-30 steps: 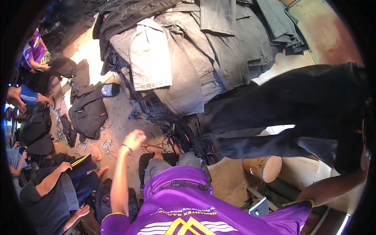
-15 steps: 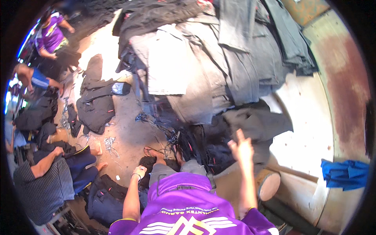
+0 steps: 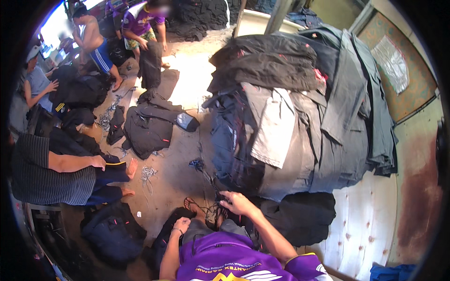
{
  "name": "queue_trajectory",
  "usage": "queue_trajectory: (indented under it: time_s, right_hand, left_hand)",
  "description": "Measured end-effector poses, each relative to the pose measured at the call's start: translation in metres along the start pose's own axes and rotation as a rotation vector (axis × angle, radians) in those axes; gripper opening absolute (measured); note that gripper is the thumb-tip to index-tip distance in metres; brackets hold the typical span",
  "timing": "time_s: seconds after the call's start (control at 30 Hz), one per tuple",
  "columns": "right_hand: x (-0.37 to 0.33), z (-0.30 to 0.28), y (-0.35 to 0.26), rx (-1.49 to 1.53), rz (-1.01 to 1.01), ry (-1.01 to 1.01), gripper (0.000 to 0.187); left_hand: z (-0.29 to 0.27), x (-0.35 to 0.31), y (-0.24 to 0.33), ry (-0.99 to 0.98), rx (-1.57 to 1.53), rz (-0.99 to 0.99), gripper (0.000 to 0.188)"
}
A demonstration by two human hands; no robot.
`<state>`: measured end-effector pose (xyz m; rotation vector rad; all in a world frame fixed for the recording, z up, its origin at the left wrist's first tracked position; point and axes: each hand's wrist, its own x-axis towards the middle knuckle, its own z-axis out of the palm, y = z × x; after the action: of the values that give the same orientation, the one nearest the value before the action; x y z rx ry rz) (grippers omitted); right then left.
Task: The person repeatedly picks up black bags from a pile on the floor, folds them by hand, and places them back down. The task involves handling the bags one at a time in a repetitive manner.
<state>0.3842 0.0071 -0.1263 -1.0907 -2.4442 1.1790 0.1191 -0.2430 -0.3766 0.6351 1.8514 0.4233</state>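
My left hand point(image 3: 181, 225), with a band at its wrist, is closed beside my left thigh, next to dark cloth point(image 3: 164, 229). Whatever its curled fingers hold, if anything, is hidden. In front of my knees my right hand point(image 3: 236, 204) is open, its fingers apart above dark thread scraps point(image 3: 220, 200) near my feet. Nothing shows in that hand. To its right lies a black garment point(image 3: 307, 218), partly under the near side of a big heap of grey and black trousers point(image 3: 309, 136). A pale grey garment piece point(image 3: 276, 133) lies on the heap.
Dark garments point(image 3: 150, 129) and light thread scraps point(image 3: 148, 175) lie on the floor point(image 3: 180, 161) ahead-left. A seated person in a striped top point(image 3: 61, 171) is close on my left; several others work farther back. A pale board point(image 3: 358, 220) and a wall point(image 3: 417, 201) stand right.
My view has swung right and up. My right hand has come inward from over the black garment to before my knees. My left hand stays closed near my thigh.
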Motion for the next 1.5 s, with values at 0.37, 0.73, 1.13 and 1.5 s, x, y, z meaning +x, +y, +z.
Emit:
queue_trajectory:
  time_s: [0.37, 0.73, 1.13, 1.5]
  right_hand:
    - [0.205, -0.235, -0.004, -0.743, -0.030, 0.955, 0.038]
    - [0.215, -0.184, 0.037, -0.864, 0.273, 0.802, 0.067]
    - [0.246, -0.156, -0.028, -1.102, 0.283, 0.936, 0.055]
    - [0.398, 0.094, 0.054, 0.150, 0.057, -0.169, 0.032]
  left_hand:
    - [-0.085, -0.065, -0.137, 0.356, -0.572, -0.471, 0.020]
    - [-0.071, -0.001, -0.149, 0.214, -0.282, -0.256, 0.034]
    - [-0.167, 0.127, -0.057, 0.276, -0.308, -0.129, 0.018]
    - [-0.221, 0.202, 0.108, 0.202, -0.011, -0.219, 0.033]
